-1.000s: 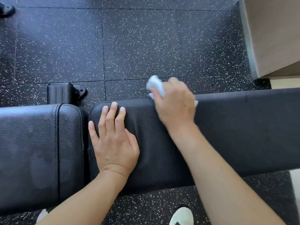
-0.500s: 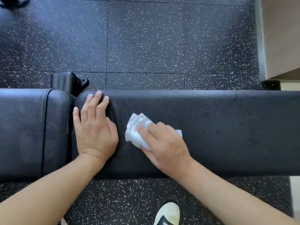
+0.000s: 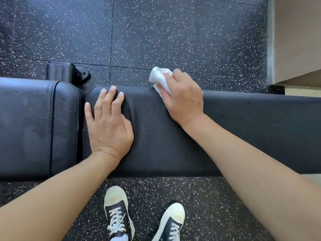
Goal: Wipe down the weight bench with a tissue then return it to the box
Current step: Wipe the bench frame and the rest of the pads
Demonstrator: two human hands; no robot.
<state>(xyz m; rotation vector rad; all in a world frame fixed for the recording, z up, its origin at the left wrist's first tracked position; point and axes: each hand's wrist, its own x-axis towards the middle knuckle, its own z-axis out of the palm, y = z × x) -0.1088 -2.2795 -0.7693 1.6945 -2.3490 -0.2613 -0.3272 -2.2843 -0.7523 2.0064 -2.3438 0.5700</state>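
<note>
A view straight down from a person's head onto a black padded weight bench (image 3: pixel 243 129) that runs left to right across the middle of the scene. The bench has two leather-look pads: a shorter pad (image 3: pixel 34 126) on the left and a long pad on the right, with a narrow gap between them.

The left hand (image 3: pixel 108 122) lies flat, palm down, on the left end of the long pad, just beside the gap. Its fingers are straight and slightly spread, with the fingertips reaching the far edge of the pad.

The right hand (image 3: pixel 182 100) sits at the far edge of the long pad, to the right of the left hand and apart from it. Its fingers are curled round a crumpled white tissue (image 3: pixel 159 79), gripping it against the pad's far edge. Part of the tissue sticks out beyond the fingers, over the floor on the far side.

The floor (image 3: pixel 173 32) is black rubber tile flecked with white. A black frame part (image 3: pixel 67 73) of the bench shows on the far side, behind the gap. At the far right stands a pale wooden piece of furniture (image 3: pixel 295 40). Near the bottom, two dark sneakers (image 3: pixel 118 213) with white toes and laces stand on the floor.
</note>
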